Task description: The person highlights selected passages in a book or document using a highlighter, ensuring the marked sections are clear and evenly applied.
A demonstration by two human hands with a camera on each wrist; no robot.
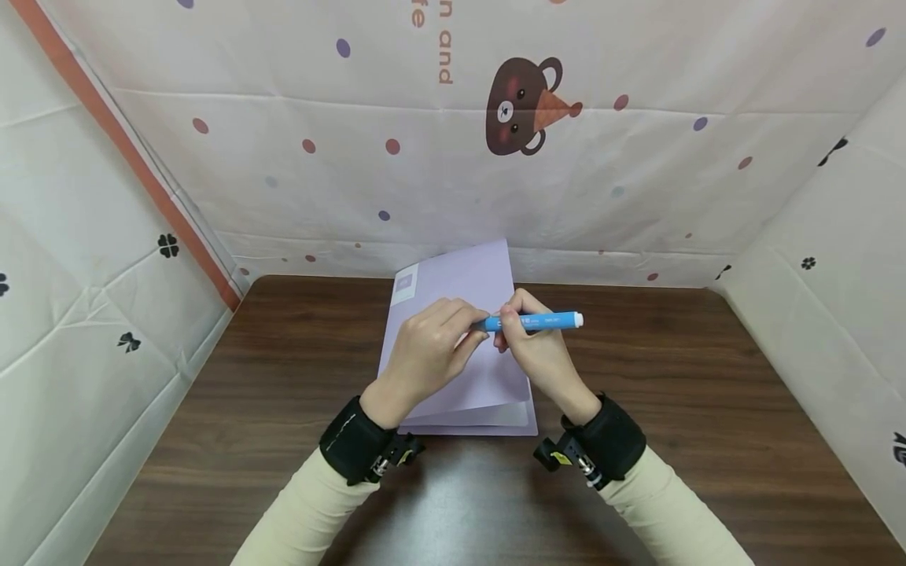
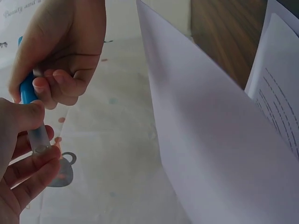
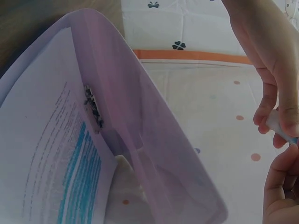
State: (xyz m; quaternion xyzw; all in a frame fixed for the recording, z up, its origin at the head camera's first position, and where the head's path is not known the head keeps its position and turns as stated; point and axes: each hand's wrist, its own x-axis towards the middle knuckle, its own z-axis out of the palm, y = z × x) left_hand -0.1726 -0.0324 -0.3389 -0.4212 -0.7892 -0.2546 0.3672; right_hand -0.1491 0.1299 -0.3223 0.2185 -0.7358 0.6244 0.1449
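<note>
A blue highlighter (image 1: 550,321) lies level between both hands above a lilac folder (image 1: 467,275). My left hand (image 1: 425,346) pinches its translucent cap (image 2: 39,140) between thumb and fingers. My right hand (image 1: 543,358) grips the blue barrel, whose white end points right. In the left wrist view the cap is in line with the barrel. The folder's cover stands partly raised over white printed sheets (image 3: 46,116). Several printed lines carry blue highlighting (image 3: 81,172), seen in the right wrist view. A metal clip (image 3: 93,107) sits at the folder's spine.
The folder rests on a dark wooden table (image 1: 283,377), near its back edge. White patterned cloth (image 1: 439,181) hangs behind the table and along both sides. Each wrist wears a black band (image 1: 357,440) with a small camera.
</note>
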